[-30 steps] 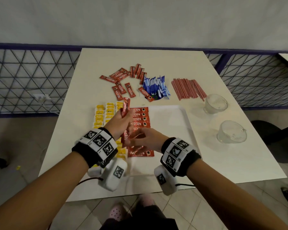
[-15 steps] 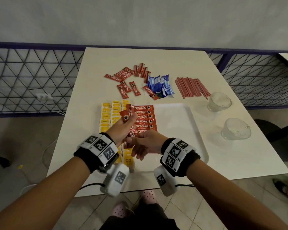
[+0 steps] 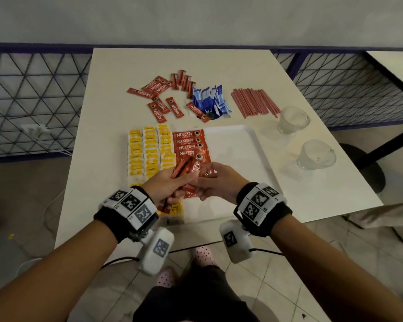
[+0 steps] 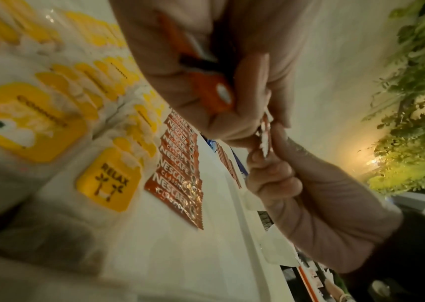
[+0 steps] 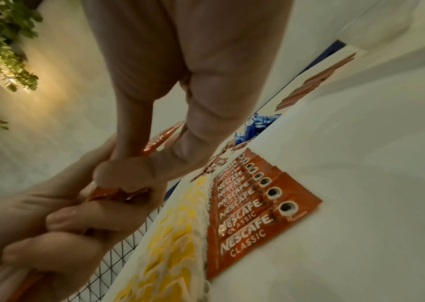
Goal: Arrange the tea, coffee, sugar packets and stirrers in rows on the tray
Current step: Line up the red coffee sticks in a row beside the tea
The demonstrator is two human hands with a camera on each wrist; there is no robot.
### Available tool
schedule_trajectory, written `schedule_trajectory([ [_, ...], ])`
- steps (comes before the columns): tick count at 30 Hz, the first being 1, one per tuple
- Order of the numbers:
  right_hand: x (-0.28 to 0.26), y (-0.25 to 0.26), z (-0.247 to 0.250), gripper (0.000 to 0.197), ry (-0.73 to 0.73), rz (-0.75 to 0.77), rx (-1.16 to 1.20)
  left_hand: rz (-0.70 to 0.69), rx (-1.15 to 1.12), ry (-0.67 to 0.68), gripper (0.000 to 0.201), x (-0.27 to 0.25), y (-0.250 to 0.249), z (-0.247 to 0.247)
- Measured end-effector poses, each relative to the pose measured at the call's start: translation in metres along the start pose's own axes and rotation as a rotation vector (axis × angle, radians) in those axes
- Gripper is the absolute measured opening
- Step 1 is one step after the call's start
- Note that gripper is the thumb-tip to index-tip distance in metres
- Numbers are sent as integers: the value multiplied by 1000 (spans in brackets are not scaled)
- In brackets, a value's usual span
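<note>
Above the near part of the white tray (image 3: 237, 159), my left hand (image 3: 172, 184) grips a small bundle of red coffee packets (image 3: 183, 167). My right hand (image 3: 207, 176) meets it and pinches one packet (image 3: 199, 165) of that bundle by its end. In the left wrist view the bundle (image 4: 211, 94) sits in my curled fingers and the pinched end (image 4: 265, 141) shows. A column of coffee packets (image 3: 189, 141) lies flat on the tray, its near part hidden by my hands. Yellow tea bags (image 3: 149, 154) fill three columns at the tray's left.
Behind the tray on the white table lie loose coffee packets (image 3: 163, 98), a heap of blue sugar packets (image 3: 209, 101) and red stirrers (image 3: 254, 102). Two glass cups (image 3: 292, 119) (image 3: 316, 154) stand right of the tray. The tray's right half is bare.
My right hand left the laid column and came up to the bundle, taking hold of one packet. My left hand tipped the bundle from upright to slanted. Both hands drew nearer to me.
</note>
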State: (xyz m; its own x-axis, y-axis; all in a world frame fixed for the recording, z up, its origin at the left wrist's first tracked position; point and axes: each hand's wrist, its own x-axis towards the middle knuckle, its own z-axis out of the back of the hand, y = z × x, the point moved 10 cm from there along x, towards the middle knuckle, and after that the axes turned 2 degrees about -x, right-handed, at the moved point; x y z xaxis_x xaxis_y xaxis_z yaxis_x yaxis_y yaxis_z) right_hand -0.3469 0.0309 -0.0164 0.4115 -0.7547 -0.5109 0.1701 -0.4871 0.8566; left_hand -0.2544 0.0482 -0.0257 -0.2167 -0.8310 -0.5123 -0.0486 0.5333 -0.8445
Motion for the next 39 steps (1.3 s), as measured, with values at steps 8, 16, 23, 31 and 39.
schedule_trajectory([
  [8,-10,-16,10,10,-19,-18,130,14,199,26,9,-4,10,-4],
  [16,1,-32,58,5,-72,-154,-173,169,437,-12,19,2,29,10],
  [23,11,-55,79,14,-1,-242,-615,101,897,-37,24,8,30,-4],
  [31,18,-59,67,12,118,-237,-666,-17,972,-252,29,5,11,4],
  [39,22,-62,67,22,67,-302,-633,36,1151,-176,34,14,22,-11],
])
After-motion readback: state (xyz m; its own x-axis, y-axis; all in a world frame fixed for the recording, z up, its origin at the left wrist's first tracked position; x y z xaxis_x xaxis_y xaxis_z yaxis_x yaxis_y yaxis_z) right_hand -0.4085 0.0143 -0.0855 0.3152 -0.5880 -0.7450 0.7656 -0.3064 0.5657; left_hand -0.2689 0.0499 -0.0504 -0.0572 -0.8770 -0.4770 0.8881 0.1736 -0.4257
